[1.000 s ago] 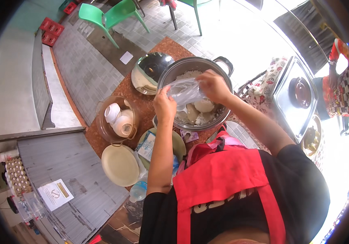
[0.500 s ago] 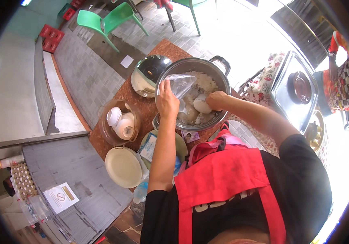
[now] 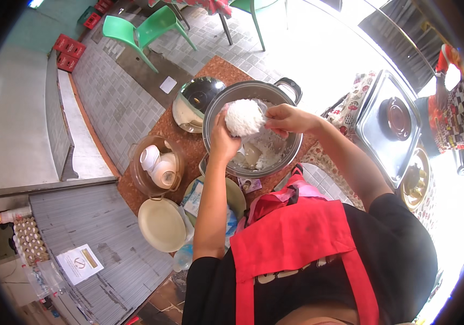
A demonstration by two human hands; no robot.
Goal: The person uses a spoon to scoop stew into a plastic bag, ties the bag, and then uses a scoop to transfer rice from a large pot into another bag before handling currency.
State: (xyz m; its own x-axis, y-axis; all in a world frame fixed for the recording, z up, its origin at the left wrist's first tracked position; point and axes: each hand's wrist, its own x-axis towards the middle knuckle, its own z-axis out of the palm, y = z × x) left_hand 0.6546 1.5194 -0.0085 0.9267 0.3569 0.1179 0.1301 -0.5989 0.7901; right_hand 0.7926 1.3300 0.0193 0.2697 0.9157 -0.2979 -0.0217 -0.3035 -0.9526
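Observation:
A heaped mound of white rice (image 3: 244, 117) is held up over the large grey pot (image 3: 208, 130), between my two hands. My left hand (image 3: 224, 140) curls round the mound's left side. The clear plastic bag it grips is mostly hidden by the rice. From the right, my right hand (image 3: 287, 119) closes its fingers on the edge of the small bowl that carries the rice; little of that bowl shows under the heap. More loose rice (image 3: 270, 157) lies in the pot below.
A shiny round lid (image 3: 196, 97) lies beside the pot. Nearer left stand a translucent tub (image 3: 141, 181) of white bowls and a pale round lid (image 3: 162, 225). A metal tray (image 3: 375, 130) is at right, near another person (image 3: 451, 116). Green chairs (image 3: 153, 27) stand beyond.
My right hand has lifted the bowl out of the pot, heaped with rice, up to my left hand. The bag, spread open before, is now mostly hidden behind the rice.

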